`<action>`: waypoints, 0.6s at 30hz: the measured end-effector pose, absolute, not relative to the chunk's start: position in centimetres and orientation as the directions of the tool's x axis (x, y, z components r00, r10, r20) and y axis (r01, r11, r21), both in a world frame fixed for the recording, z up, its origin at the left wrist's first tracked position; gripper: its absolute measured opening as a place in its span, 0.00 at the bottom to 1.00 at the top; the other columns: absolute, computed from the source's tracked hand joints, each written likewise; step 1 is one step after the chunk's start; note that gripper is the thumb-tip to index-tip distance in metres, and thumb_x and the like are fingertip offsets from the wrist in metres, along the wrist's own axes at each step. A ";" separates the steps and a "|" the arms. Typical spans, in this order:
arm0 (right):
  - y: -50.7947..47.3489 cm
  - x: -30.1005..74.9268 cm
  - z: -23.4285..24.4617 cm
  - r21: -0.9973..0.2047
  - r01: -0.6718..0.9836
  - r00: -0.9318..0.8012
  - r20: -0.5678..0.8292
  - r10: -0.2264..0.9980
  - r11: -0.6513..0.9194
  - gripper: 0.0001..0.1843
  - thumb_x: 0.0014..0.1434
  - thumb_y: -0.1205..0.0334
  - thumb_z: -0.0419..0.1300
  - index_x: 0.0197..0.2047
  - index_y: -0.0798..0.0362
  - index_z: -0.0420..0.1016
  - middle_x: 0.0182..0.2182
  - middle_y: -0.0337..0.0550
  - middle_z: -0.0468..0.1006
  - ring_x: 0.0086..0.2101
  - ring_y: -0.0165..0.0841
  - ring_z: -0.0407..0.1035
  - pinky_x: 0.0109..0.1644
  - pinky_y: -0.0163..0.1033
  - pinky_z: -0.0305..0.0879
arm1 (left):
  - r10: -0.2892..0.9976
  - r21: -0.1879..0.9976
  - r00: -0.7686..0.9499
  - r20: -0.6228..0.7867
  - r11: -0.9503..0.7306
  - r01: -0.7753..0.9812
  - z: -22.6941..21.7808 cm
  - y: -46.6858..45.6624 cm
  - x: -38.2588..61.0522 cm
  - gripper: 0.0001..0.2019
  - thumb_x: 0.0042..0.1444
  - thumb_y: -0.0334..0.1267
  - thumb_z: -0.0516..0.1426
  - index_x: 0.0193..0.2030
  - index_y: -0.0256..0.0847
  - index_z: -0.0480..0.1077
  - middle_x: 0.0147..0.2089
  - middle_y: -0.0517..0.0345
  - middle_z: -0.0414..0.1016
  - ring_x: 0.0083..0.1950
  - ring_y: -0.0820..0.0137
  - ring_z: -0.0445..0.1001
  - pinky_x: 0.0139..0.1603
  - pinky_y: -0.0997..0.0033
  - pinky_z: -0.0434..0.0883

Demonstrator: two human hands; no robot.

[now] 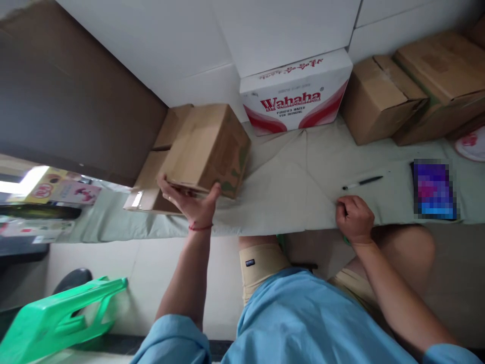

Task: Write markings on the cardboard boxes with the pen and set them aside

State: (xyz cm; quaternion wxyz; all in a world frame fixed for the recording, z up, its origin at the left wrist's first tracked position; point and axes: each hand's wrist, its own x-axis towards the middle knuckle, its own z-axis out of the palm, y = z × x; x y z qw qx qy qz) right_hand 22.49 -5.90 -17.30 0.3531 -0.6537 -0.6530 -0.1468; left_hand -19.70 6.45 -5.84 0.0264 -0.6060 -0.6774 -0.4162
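My left hand [193, 205] grips the near end of a brown cardboard box [193, 144], thumb on the right side and fingers on the left. The box sits tilted against other cardboard boxes [146, 177] behind and to its left; its underside is hidden. My right hand [355, 218] is curled into a fist by the table's front edge, with nothing seen in it. Just beyond that fist lies a pen [362, 182], and farther right a phone or tablet [435, 189] whose screen is blurred out.
A cloth-covered table [280, 192] runs along the white wall. A white and red Wahaha water carton [297, 96] stands at the back. Brown boxes [384, 101] fill the right rear. A large dark panel [76, 96] rises at left. On the floor is a green plastic stool [56, 316].
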 end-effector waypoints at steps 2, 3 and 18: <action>-5.9 22.5 -17.3 -0.265 0.959 0.103 0.657 0.747 0.101 0.09 0.62 0.72 0.59 0.40 0.53 0.80 0.36 0.46 0.83 0.37 0.39 0.75 0.42 0.42 0.70 | 0.721 0.517 -0.316 0.616 -0.069 0.853 -5.3 9.6 -20.4 0.63 0.46 0.50 0.73 0.79 0.37 0.39 0.79 0.29 0.50 0.82 0.43 0.53 0.83 0.44 0.52; -5.9 22.4 -17.3 -0.263 0.959 0.103 0.661 0.744 0.102 0.09 0.62 0.72 0.59 0.40 0.53 0.80 0.36 0.46 0.83 0.37 0.39 0.75 0.42 0.42 0.69 | 0.706 0.509 -0.334 0.625 -0.044 0.859 -5.1 11.1 -20.5 0.63 0.44 0.48 0.74 0.78 0.34 0.42 0.78 0.29 0.52 0.82 0.43 0.54 0.84 0.45 0.51; -6.0 22.3 -17.2 -0.273 0.958 0.115 0.648 0.753 0.088 0.09 0.62 0.73 0.59 0.39 0.53 0.80 0.36 0.46 0.83 0.37 0.39 0.75 0.43 0.42 0.69 | 0.755 0.554 -0.441 0.485 0.125 0.823 -5.9 21.0 -19.1 0.67 0.45 0.45 0.78 0.81 0.29 0.40 0.81 0.28 0.48 0.82 0.42 0.50 0.85 0.38 0.45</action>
